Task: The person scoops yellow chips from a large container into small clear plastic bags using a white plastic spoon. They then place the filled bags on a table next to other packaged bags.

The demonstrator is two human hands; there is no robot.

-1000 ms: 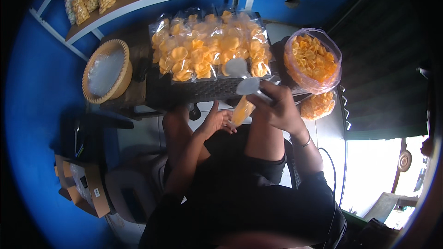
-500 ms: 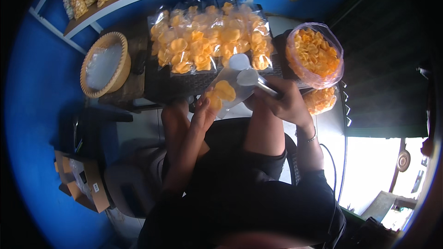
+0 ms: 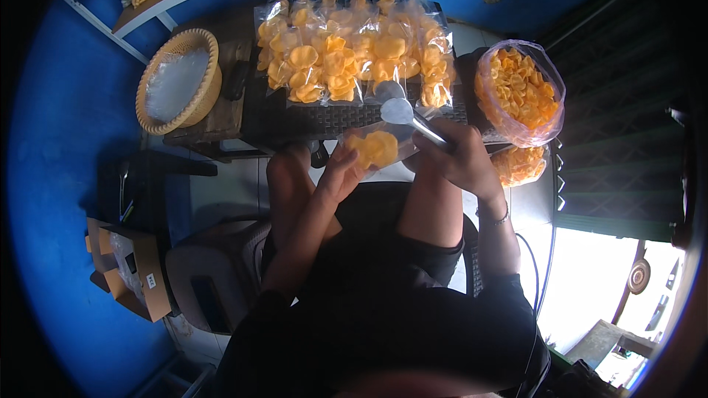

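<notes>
Two hands mid-fill over the lap: left hand (image 3: 341, 173) closed on a part-filled small clear bag (image 3: 374, 149), right hand (image 3: 459, 158) gripping a metal scoop (image 3: 402, 114) at its mouth, filled packets (image 3: 354, 48) done beyond, big bag of chips (image 3: 520, 92) far right still to pack.

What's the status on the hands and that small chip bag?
Left hand holds small chip bag. Right hand grips metal tongs at the bag's mouth. Nothing in the way; filled bags lie beyond.
</notes>
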